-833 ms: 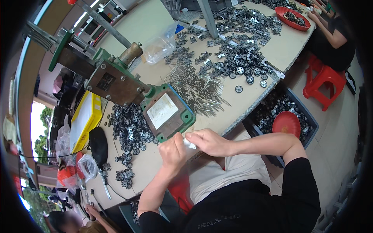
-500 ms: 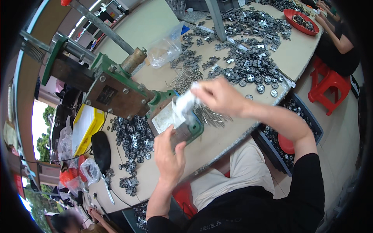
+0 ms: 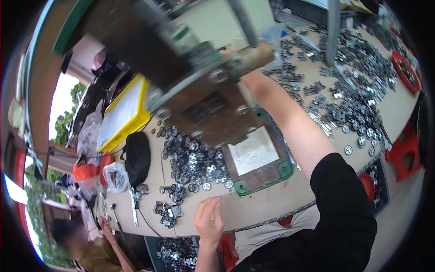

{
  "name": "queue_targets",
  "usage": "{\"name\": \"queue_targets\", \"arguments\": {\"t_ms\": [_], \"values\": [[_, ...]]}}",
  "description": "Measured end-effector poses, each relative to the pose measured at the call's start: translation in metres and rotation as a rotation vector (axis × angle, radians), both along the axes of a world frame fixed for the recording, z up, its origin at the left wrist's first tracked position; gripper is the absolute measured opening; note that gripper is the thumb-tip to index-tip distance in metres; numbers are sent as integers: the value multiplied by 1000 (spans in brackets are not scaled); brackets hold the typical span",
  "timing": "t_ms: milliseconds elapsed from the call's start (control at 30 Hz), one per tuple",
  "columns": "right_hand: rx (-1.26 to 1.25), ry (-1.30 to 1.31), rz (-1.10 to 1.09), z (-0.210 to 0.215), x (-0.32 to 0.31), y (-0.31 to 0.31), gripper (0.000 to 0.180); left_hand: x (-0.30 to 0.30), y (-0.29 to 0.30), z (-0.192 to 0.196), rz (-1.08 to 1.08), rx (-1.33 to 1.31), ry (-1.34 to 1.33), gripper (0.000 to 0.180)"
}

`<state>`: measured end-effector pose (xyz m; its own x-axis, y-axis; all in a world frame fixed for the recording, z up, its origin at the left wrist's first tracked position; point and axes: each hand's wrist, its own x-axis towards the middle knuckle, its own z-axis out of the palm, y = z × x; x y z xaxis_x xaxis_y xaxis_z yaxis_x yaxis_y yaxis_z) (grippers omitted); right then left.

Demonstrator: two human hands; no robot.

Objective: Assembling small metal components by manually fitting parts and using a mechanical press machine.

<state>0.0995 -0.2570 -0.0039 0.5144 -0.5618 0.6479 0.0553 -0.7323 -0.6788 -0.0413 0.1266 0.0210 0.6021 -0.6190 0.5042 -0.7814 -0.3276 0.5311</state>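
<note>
My left hand (image 3: pixel 209 221) is in front of the press, by the table's front edge, its fingers curled together and nothing visible in them. My right forearm (image 3: pixel 290 109) reaches up and away past the right side of the green and brown hand press (image 3: pixel 204 109). Most of my right hand (image 3: pixel 225 51) is hidden behind the press head and its round shaft, so its grip does not show. On the press base (image 3: pixel 263 179) lies a stained white sheet (image 3: pixel 253 151). Left of the base spreads a heap of small black wheels (image 3: pixel 192 156) with silver crosses.
A yellow tray (image 3: pixel 144 109), a black pouch (image 3: pixel 137 158) and a roll of clear plastic (image 3: pixel 116 177) lie left. Piles of small metal parts (image 3: pixel 358 81) cover the right, around a grey post (image 3: pixel 333 31). A co-worker (image 3: pixel 99 245) sits at lower left. A red stool (image 3: pixel 403 154) stands right.
My right hand has gone from over the base to behind the press head; the white cloth it held is out of sight. My left hand has drawn back from the base. The view has shifted.
</note>
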Motion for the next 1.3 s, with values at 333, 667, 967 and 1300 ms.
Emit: {"name": "queue_targets", "arguments": {"t_ms": [333,667,967,1300], "values": [[-460,137,32,10,-140,-3,23,41,28,-18,122,-13,38,16],[-255,546,-150,60,-257,106,29,57,43,-33,164,56,57,19],[191,281,-183,-10,-363,214,16,64,9,-44,153,175,206,22],[214,418,-255,-22,-365,182,14,57,13,-47,62,166,368,21]]}}
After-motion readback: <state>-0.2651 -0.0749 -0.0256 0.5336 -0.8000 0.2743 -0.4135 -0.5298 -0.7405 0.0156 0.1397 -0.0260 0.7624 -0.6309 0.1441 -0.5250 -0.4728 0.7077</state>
